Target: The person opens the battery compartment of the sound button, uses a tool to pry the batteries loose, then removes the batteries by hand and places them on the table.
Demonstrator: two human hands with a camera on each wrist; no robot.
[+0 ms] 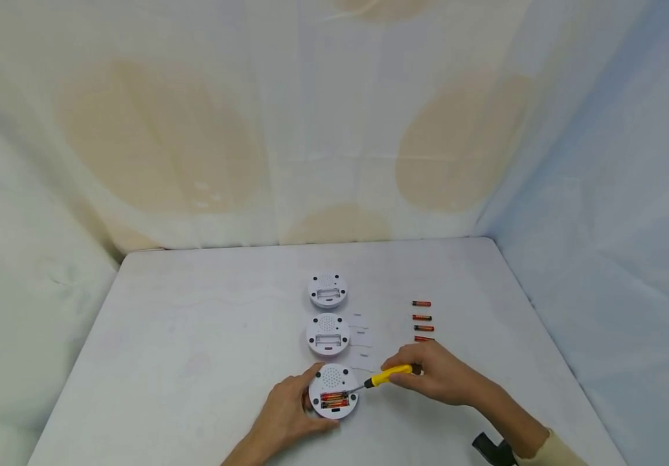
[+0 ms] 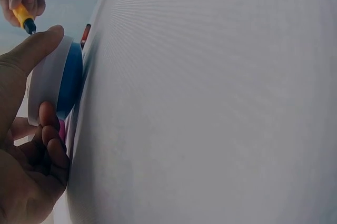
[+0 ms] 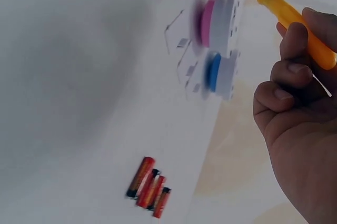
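A round white device (image 1: 332, 377), with a speaker grille on its upward face, lies at the near middle of the table. My left hand (image 1: 289, 409) grips its rim between thumb and fingers; the left wrist view shows a blue layer (image 2: 71, 82) on its underside. Red-and-black batteries (image 1: 334, 404) fill its uncovered compartment. A yellow-handled screwdriver (image 1: 389, 375) is pinched in my right hand (image 1: 439, 374), its metal tip at the compartment's upper right edge. In the right wrist view, curled fingers (image 3: 287, 71) lie beside the yellow handle.
Two more round devices, a middle one (image 1: 328, 334) and a far one (image 1: 328, 290), stand in line with uncovered compartments. White covers (image 1: 361, 340) lie to their right. Several loose batteries (image 1: 421, 317) form a column farther right. A black object (image 1: 493, 449) shows by the right forearm.
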